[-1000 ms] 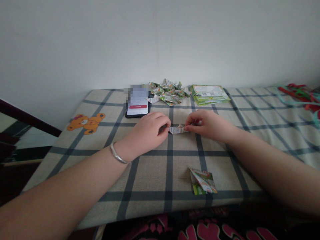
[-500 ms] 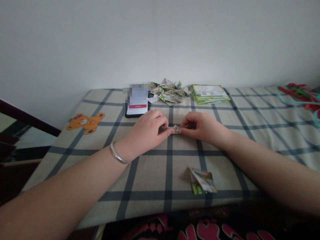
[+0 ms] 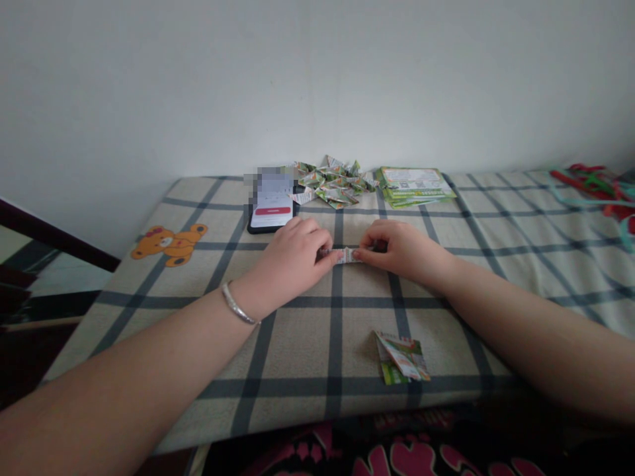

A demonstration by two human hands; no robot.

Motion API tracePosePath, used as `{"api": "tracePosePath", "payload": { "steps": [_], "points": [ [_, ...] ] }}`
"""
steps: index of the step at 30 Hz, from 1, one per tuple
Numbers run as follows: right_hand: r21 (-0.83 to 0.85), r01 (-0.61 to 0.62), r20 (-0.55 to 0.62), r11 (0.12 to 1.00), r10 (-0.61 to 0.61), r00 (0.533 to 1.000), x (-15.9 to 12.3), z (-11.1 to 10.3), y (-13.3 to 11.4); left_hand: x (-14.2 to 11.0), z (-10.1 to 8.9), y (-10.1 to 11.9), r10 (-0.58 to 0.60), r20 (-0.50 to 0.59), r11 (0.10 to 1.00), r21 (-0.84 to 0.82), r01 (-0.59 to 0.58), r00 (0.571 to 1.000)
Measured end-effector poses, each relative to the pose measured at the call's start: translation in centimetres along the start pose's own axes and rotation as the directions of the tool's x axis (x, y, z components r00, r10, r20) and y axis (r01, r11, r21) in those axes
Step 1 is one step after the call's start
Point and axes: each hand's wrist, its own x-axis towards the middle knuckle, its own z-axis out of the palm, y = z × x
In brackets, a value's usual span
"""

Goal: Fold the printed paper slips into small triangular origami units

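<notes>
My left hand (image 3: 292, 259) and my right hand (image 3: 404, 250) meet at the middle of the checked table cover (image 3: 466, 291). Between their fingertips lies a small folded paper strip (image 3: 348, 255), white with print, pressed flat against the cloth. Each hand pinches one end of it. A silver bangle (image 3: 235, 307) sits on my left wrist. Closer to me lies a folded green and white paper piece (image 3: 403, 358), untouched.
At the back by the wall lie a phone (image 3: 272, 206) with a lit screen, a heap of several small folded paper pieces (image 3: 333, 183), and a stack of green leaflets (image 3: 415, 185). Red and green cords (image 3: 600, 188) lie far right. A bear print (image 3: 170, 242) marks the cloth.
My hands have drawn closer together along the strip, and the paper between them has been pressed flatter and narrower. Everything else on the table is unmoved.
</notes>
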Motion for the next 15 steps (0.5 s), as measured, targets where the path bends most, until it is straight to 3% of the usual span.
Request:
{"api": "tracePosePath", "payload": {
  "steps": [7,15],
  "points": [
    [0.081,0.094,-0.020,0.992,-0.093,0.995,-0.12,0.19,0.49,-0.04,0.04,-0.12,0.018,0.005,0.998,-0.056,-0.018,1.000],
    [-0.019,0.120,-0.012,0.993,-0.120,0.993,-0.10,0.16,0.39,-0.07,-0.03,-0.01,-0.026,0.006,0.998,-0.053,0.026,1.000]
  ]
}}
